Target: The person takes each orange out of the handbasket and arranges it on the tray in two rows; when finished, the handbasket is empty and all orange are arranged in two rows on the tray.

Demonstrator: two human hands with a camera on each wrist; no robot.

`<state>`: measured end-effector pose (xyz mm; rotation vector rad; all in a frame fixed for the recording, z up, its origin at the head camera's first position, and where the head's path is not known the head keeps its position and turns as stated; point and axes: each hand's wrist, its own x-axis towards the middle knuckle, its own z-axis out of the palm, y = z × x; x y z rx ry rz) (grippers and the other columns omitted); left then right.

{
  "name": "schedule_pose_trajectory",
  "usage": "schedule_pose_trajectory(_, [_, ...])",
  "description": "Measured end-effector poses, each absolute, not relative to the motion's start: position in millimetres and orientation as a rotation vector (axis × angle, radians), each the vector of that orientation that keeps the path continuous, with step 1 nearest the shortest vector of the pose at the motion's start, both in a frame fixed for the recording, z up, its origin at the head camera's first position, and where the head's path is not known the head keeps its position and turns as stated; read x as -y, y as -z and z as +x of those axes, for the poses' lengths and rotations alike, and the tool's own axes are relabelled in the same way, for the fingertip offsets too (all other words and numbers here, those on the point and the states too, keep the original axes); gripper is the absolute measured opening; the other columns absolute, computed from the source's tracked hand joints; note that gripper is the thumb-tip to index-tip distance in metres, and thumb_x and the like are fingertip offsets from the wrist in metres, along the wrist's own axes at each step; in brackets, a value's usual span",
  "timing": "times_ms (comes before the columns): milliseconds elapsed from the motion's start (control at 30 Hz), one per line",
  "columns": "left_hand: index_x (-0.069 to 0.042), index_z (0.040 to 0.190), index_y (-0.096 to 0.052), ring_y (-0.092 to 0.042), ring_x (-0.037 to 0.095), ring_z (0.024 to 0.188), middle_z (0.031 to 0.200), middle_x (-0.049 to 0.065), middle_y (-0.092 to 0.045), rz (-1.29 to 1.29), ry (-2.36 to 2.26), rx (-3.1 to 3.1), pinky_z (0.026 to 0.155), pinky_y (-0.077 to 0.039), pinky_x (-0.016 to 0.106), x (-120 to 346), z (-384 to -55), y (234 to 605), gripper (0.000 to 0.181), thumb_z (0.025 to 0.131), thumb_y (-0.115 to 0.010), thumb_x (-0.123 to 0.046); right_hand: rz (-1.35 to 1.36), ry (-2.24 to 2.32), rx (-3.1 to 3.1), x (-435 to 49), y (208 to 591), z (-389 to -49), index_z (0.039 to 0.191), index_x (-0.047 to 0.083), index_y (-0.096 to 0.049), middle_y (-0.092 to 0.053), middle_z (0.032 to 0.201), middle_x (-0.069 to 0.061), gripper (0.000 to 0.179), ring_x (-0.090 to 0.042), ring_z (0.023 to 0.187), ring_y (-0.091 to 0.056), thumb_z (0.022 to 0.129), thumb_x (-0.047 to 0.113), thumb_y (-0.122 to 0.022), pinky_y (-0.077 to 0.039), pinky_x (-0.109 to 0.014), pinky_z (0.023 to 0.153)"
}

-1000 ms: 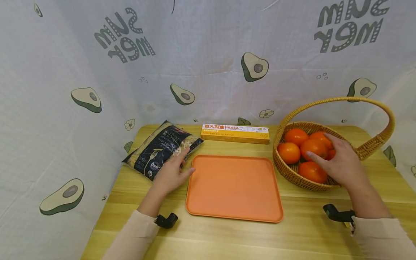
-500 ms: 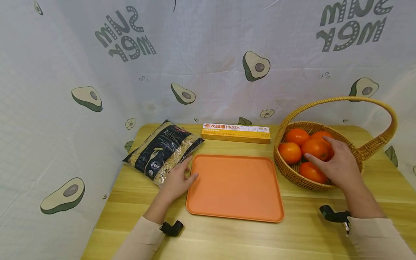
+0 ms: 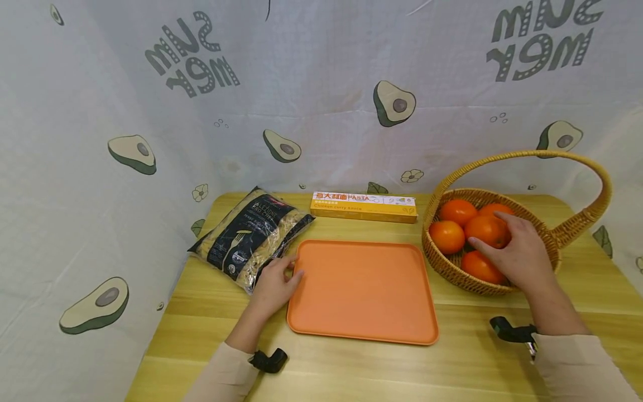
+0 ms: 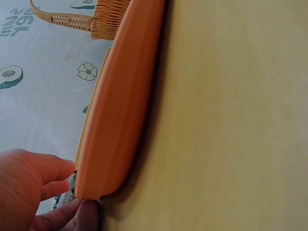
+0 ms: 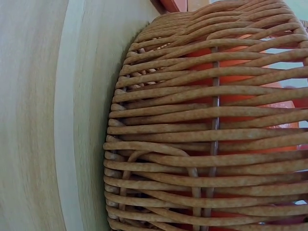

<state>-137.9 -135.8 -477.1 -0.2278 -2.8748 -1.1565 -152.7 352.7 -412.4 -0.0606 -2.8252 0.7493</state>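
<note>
My left hand [image 3: 273,287] is at the left edge of an orange tray [image 3: 361,290]. Its thumb lies over the rim and its other fingers are at the outer side; in the left wrist view the fingertips [image 4: 88,211] touch the tray's corner. My right hand [image 3: 524,257] reaches into a wicker basket [image 3: 452,273] and holds a tomato [image 3: 486,230] between thumb and fingers. Several more tomatoes lie around it, one of them a lower tomato [image 3: 481,268]. In the right wrist view the basket's woven wall [image 5: 202,125] hides most of the right hand.
A dark bag of pasta [image 3: 251,234] lies left of the tray, near the left hand. Behind the tray is a yellow and white pasta box [image 3: 364,207]. The basket's tall handle [image 3: 522,153] arches behind the right hand. A printed curtain [image 3: 331,84] encloses the wooden table [image 3: 341,368].
My left hand has moved off the pasta bag, down and toward me, to the tray's left rim. The right hand has shifted slightly left over the tomato, which stays in the basket.
</note>
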Motion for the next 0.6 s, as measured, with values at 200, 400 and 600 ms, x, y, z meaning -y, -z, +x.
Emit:
schedule_pose_trajectory(200, [-0.012,0.125,-0.072,-0.056,0.007,0.071,0.11,0.006,-0.07,-0.232,1.206,2.848,0.068,-0.051,0.024,139.8,-137.6,483.4,0.033,0.094,-0.074,-0.025,-0.08,-0.725,2.853,-352.5,413.8,-151.5,0.151,-0.007,-0.037,-0.038,0.144,-0.042,0.086,-0.062,0.129,-0.034,0.092,0.044,-0.073,-0.03,-0.076,0.1])
schedule_pose_trajectory(400, [-0.011,0.121,-0.074,-0.058,0.007,0.073,0.106,0.004,-0.07,-0.233,1.242,2.833,0.067,-0.051,0.024,142.6,-134.7,485.3,0.031,0.092,-0.076,-0.023,-0.081,-0.707,2.855,-352.9,414.3,-152.5,0.149,-0.008,-0.039,-0.041,0.143,-0.041,0.085,-0.06,0.13,-0.035,0.092,0.044,-0.074,-0.03,-0.075,0.1])
schedule_pose_trajectory(600, [-0.011,0.119,-0.075,-0.062,0.006,0.075,0.099,0.003,-0.068,-0.227,1.271,2.802,0.068,-0.053,0.023,142.8,-130.6,488.5,0.029,0.091,-0.077,-0.021,-0.086,-0.675,2.888,-354.1,412.4,-153.9,0.149,-0.01,-0.038,-0.043,0.142,-0.042,0.086,-0.06,0.129,-0.035,0.092,0.046,-0.072,-0.03,-0.075,0.101])
